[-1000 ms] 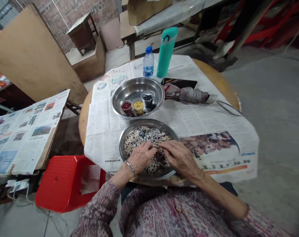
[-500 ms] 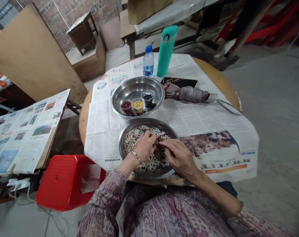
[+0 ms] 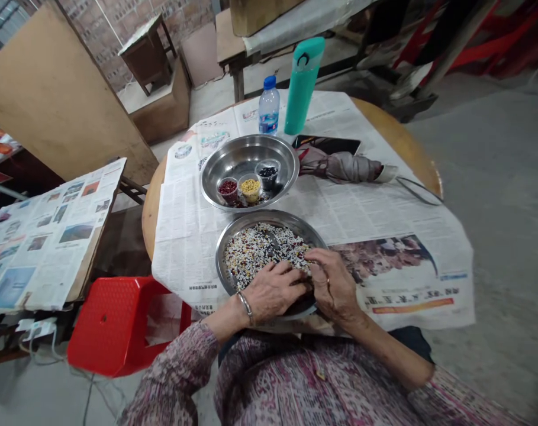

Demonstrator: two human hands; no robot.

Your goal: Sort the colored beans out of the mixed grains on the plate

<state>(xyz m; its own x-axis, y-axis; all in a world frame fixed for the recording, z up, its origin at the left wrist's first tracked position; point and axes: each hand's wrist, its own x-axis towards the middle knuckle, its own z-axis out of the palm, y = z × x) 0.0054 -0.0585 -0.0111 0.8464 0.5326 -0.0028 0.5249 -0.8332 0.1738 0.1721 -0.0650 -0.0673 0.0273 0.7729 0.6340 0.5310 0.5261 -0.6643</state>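
- I see the left hand (image 3: 275, 290) palm-down over the near side of the near steel bowl (image 3: 220, 260), fingers bent and close together; whether any grains are caught beneath them I cannot tell.
- My view puts the right hand (image 3: 334, 285) at the bowl's right side, half closed, thumb and fingers curved inward; its fingertips are partly hidden, so I cannot tell what they hold.
- Under both hands I have the mixed grains (image 3: 253, 251), white, yellow, dark red and black, spread across that bowl.
- Just beyond it I find the far steel bowl (image 3: 231, 157), with a cup of red beans (image 3: 228, 188), a cup of yellow beans (image 3: 250, 189) and a cup of black beans (image 3: 267, 173).
- Behind that I pick out a water bottle (image 3: 269, 112), blue-capped, its blue label marked with red; the lettering is too small for me to read.
- Just beside it I see a teal flask (image 3: 302, 92) with a dark catch near its top.
- Newspaper (image 3: 384, 207) covers the table (image 3: 150, 219). At lower right I get large Chinese headline characters, upside down to me, above an orange strip; nearby is a blue mark. I can't read them with certainty.
- More printed sheets (image 3: 51, 236) lie at my left, their text too small for me.
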